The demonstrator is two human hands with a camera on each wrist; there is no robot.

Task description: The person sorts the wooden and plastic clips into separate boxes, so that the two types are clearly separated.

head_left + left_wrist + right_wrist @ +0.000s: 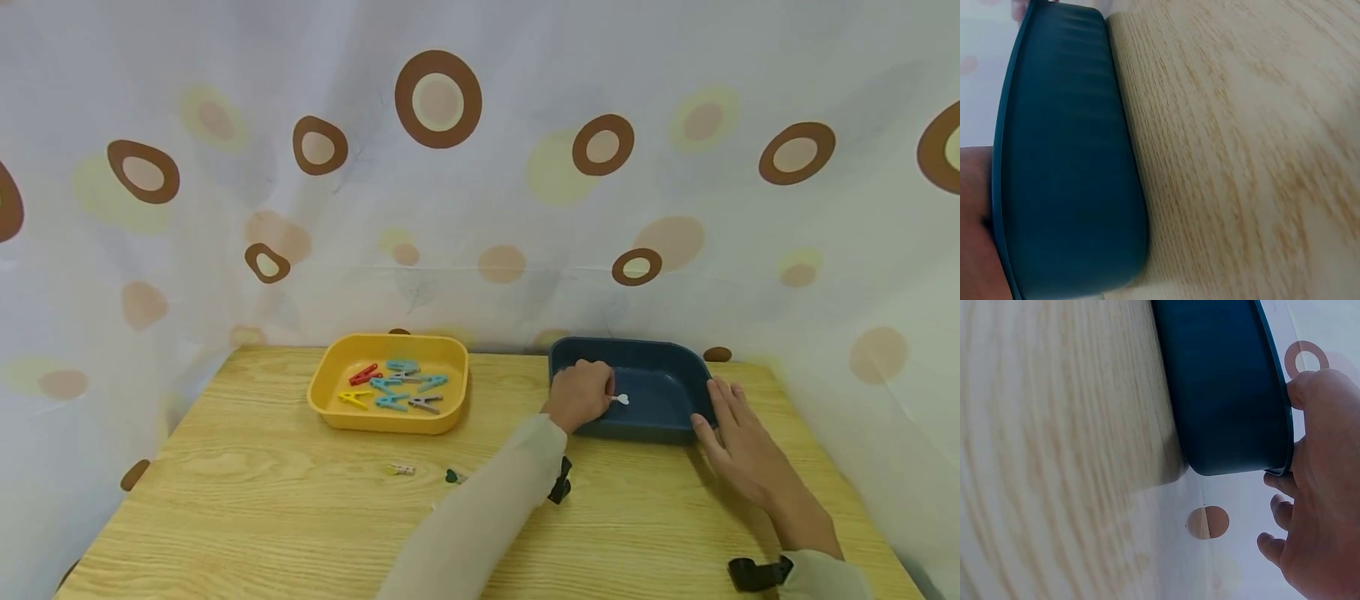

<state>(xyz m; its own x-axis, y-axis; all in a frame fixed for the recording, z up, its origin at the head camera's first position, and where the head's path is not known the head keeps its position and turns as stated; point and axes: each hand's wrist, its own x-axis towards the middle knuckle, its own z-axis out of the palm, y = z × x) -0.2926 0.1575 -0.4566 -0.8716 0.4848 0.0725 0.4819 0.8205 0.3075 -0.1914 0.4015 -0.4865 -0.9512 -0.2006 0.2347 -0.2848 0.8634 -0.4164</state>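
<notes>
My left hand [581,394] reaches over the left part of the dark blue tray [637,432], fingers curled, and pinches a small clip with a white heart [622,400] on its end. Most of that clip is hidden by the fingers. At the tray's right end my right hand [750,454] rests against the rim with its fingers fairly straight. The right wrist view shows its thumb [1304,387] on the rim and the other fingers spread beyond the corner.
A yellow tray [390,423] at the left holds several red, blue, yellow and grey clothespins [392,402]. In front of it lie a small clip with a yellow decoration [401,470] and one with a dark green heart [454,477]. A patterned curtain [480,208] hangs behind the wooden table [262,500].
</notes>
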